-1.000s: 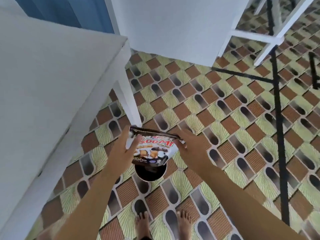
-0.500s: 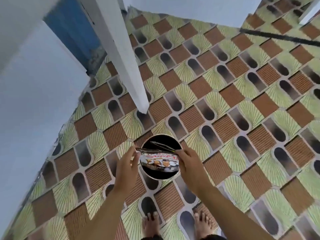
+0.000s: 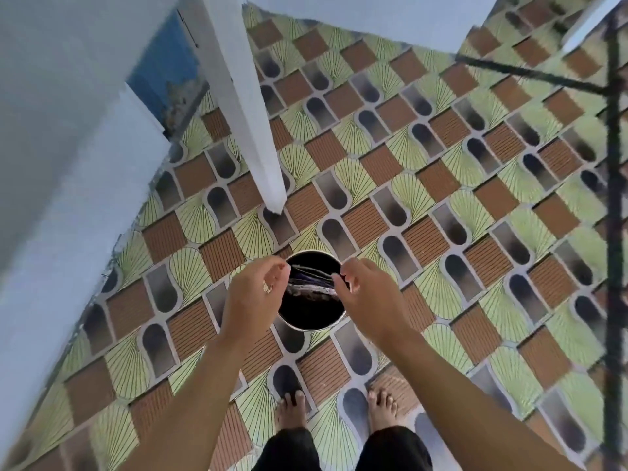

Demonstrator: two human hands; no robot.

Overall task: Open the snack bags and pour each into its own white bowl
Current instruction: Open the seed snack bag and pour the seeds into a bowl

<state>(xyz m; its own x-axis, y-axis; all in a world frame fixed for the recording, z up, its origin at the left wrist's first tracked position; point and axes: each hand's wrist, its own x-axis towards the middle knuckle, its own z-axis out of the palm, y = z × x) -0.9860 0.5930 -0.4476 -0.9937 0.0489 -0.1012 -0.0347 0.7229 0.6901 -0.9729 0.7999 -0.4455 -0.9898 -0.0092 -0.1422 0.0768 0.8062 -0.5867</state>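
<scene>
A snack bag point(image 3: 311, 284) with a dark top seam hangs edge-on between my two hands. My left hand point(image 3: 251, 297) pinches its left end and my right hand point(image 3: 367, 294) pinches its right end. Directly beneath the bag, a round black bin with a pale rim point(image 3: 307, 317) stands on the patterned floor. The bag's printed face is turned away from view. I see no white bowl here.
A white table point(image 3: 68, 171) fills the left side, with its leg point(image 3: 251, 107) reaching the floor just behind the bin. A black metal stand point(image 3: 615, 198) rises at the right. My bare feet point(image 3: 294, 413) are close in front of the bin.
The bag has tipped from showing its printed face to edge-on and has sunk lower over the bin. The view has turned further down; both hands keep their hold.
</scene>
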